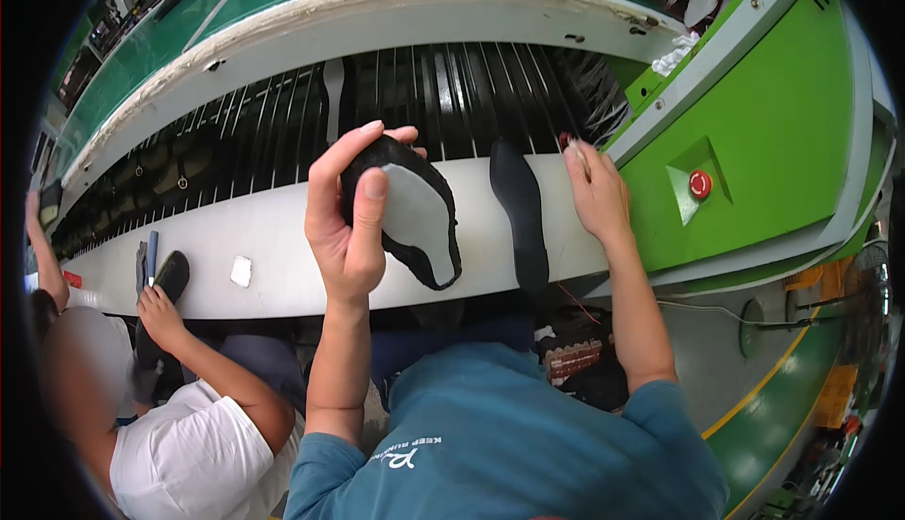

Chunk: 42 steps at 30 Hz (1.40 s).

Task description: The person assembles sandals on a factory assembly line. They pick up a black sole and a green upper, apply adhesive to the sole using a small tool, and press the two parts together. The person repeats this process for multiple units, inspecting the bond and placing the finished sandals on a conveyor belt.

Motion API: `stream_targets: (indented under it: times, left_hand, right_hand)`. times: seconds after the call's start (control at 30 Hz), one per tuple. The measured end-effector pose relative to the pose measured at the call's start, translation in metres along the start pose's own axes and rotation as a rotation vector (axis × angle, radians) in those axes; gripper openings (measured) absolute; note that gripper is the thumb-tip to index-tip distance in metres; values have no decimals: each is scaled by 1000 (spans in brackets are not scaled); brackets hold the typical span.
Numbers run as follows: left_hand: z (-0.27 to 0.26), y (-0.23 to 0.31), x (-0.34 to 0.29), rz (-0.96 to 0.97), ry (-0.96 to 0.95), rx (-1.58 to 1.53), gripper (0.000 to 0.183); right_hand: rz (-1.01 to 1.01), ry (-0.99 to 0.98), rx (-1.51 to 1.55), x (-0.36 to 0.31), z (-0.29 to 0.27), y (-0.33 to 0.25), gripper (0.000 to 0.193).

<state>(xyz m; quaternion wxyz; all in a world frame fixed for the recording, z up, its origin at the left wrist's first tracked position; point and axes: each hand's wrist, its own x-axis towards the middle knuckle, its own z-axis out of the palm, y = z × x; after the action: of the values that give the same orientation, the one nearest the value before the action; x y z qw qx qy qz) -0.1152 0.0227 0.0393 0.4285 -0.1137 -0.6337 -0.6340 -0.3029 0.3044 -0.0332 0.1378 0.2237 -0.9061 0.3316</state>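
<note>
My left hand [346, 223] is raised above the white work ledge, wrapped round a black shoe upper [419, 211]. The upper's light grey bottom faces me, and my thumb presses near its edge. A black shoe sole [518, 207] lies lengthwise on the ledge between my hands, touched by neither. My right hand [600, 198] is at the ledge's right end beside the green machine. Its fingers are closed in a pinch round a small thing with a dark red end, mostly hidden, whose kind I cannot tell.
Beyond the white ledge [273, 237] runs a slatted conveyor [424, 96], with a grey-bottomed shoe part [334, 96] on it. The green machine housing [754, 162] at right bears a red button [699, 184]. A co-worker's hand [162, 317] touches a dark shoe part [172, 275] at left.
</note>
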Motion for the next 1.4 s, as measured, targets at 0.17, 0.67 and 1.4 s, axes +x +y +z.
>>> stream_targets:
  times: [0.17, 0.67, 1.4]
  left_hand:
    - [3, -1, -6, 99, 6, -47, 29]
    - [11, 18, -7, -43, 0, 64, 30]
    - [4, 6, 5, -243, 21, -214, 120]
  right_hand:
    - [-70, -80, -483, -41, 22, 68, 48]
    - [16, -328, -25, -10, 71, -7, 84]
    - [47, -358, 1412, -78, 12, -180, 23]
